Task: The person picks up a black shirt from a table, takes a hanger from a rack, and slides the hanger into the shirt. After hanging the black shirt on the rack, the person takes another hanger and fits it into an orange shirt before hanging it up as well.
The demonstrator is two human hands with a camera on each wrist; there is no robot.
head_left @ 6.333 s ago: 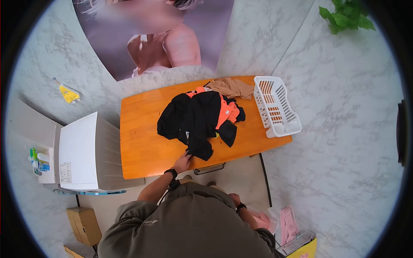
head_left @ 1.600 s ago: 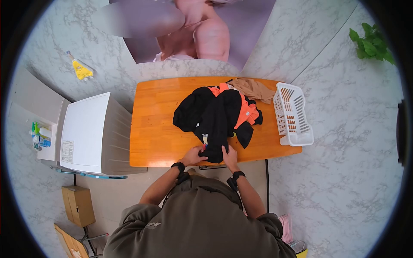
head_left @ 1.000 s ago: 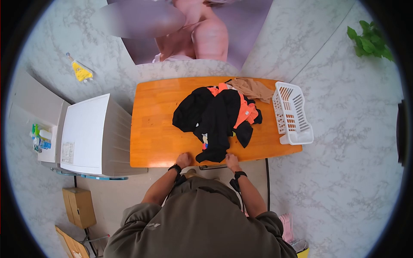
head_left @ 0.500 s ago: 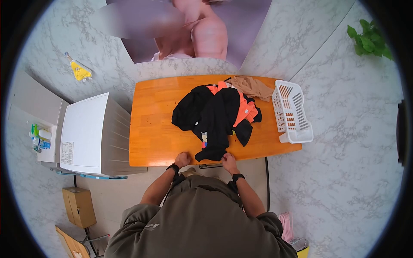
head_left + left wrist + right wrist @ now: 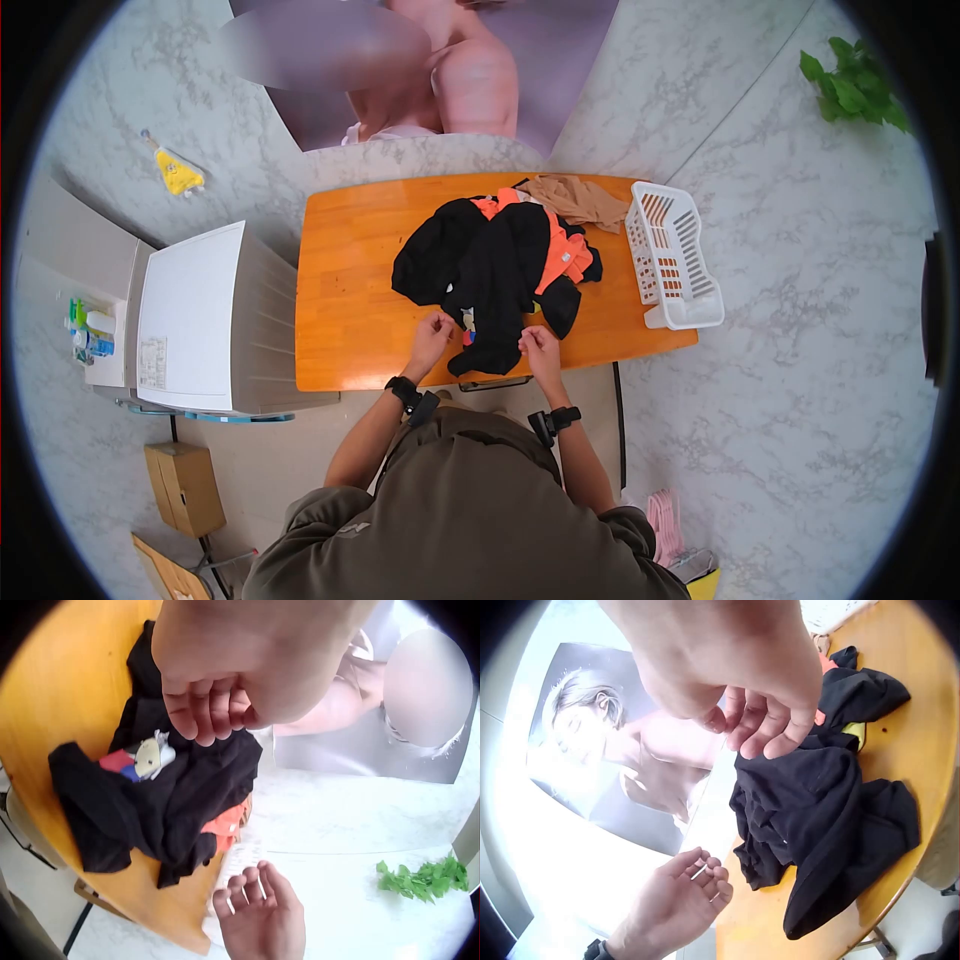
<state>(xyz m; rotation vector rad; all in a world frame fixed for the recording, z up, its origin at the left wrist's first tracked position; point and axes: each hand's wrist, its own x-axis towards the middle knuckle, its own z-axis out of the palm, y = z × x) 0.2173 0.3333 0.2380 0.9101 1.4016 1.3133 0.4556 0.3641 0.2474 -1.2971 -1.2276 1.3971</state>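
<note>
A rumpled black garment (image 5: 490,290) lies on the wooden table (image 5: 345,300), one end close to the front edge; its coloured print (image 5: 146,759) shows in the left wrist view. Orange cloth (image 5: 565,260) pokes out on its right. The left hand (image 5: 427,342) hovers left of the garment's near end, fingers loosely bent, holding nothing. On the other side, the right hand (image 5: 543,352) is also raised, empty and loosely bent. Both wrist views show a space between the hands and the cloth.
Tan cloth (image 5: 575,202) lies at the back of the table, beside a white plastic basket (image 5: 655,290) at the right end. A white appliance (image 5: 190,320) stands to the left, with a cardboard box (image 5: 185,490) below it. Pink hangers (image 5: 662,525) are at lower right.
Both hands first gripped the black garment's near end, then let go and rested by the table's front edge. Now they have risen and moved forward on either side of it.
</note>
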